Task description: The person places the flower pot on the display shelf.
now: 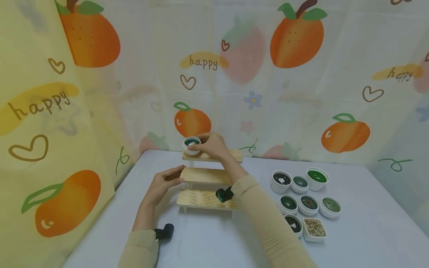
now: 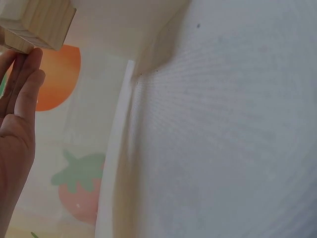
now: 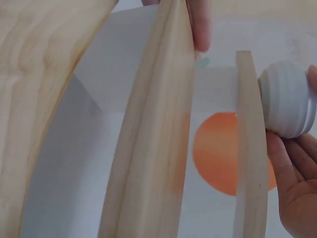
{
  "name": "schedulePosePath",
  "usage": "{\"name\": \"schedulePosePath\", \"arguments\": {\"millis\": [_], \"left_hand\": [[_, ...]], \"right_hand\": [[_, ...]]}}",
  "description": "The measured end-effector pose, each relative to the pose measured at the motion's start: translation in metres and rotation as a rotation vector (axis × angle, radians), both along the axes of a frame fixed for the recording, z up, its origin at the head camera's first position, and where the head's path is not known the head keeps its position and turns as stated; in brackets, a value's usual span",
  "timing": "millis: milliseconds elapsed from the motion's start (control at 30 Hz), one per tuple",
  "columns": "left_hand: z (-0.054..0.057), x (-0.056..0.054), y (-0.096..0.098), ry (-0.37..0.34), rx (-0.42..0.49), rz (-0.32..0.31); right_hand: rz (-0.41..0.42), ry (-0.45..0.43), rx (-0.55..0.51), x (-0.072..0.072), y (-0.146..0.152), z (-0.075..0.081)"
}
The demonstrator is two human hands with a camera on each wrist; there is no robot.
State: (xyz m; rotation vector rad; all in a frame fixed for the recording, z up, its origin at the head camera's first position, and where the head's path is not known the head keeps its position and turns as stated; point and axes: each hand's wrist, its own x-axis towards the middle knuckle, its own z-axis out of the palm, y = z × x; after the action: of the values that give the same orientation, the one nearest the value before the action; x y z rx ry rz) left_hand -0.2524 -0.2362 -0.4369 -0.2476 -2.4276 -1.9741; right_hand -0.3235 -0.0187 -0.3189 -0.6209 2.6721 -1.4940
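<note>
My right hand [image 1: 212,145] holds a small white bowl [image 1: 191,145] with dark green filling and a white figure on top, thumb and fingers on its sides. The bowl's base is right at the left end of the top board [image 3: 251,148] of a three-tier wooden stand [image 1: 206,175]. In the head view, my left hand [image 1: 163,185] grips the left end of the middle board [image 3: 153,129], fingers at the back edge and thumb at the front. Straight fingers [image 2: 27,94] meet the wood in the left wrist view.
Several white bowls [image 1: 309,203] with green or dark fillings stand grouped on the right of the white-covered table [image 1: 201,245]. Beside them is a square white dish [image 1: 314,227] of beige granules. A printed cloth backdrop [image 1: 147,44] rises behind the stand.
</note>
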Motion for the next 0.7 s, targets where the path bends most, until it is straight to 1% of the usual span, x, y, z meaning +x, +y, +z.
{"name": "schedulePosePath", "arguments": {"millis": [233,500,600,700], "left_hand": [[-0.0005,-0.0002,0.0008,0.001,0.0,-0.001],[-0.0008,0.0002,0.0003,0.012,0.019,-0.014],[-0.0009,0.0004,0.0002,0.012,0.024,-0.014],[-0.0011,0.0002,0.0003,0.013,0.022,-0.017]], "right_hand": [[-0.018,0.002,0.028,0.0005,-0.0021,-0.0028],[-0.018,0.0,0.046,0.0022,-0.003,-0.0008],[-0.018,-0.008,0.041,0.0032,-0.0023,0.0003],[-0.024,-0.023,0.009,0.0032,0.0001,0.0002]]}}
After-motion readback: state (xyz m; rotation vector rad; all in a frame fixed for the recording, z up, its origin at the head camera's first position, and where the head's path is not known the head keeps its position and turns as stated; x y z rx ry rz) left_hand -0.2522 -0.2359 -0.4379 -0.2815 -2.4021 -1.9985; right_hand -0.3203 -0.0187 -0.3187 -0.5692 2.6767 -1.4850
